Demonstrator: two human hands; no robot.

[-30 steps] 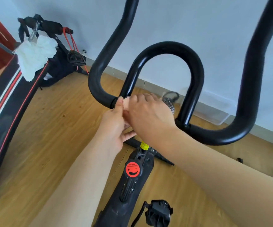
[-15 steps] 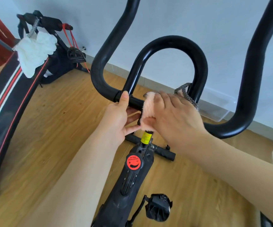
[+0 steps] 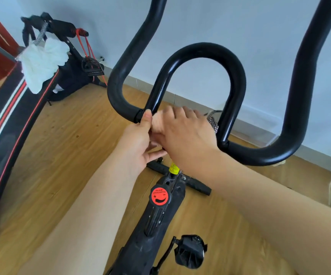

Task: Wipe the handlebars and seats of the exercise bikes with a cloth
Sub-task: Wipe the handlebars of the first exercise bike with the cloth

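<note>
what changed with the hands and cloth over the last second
The right hand slid the pale cloth right along the centre bar of the handlebars, then back left against the left hand. The left hand kept its grip at the left junction; nothing was let go. The bike and white rag stayed put.

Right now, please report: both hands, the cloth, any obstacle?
Left hand gripping handlebar at the joint. Right hand pressing pink cloth on centre bar. Nothing in the way.
</note>
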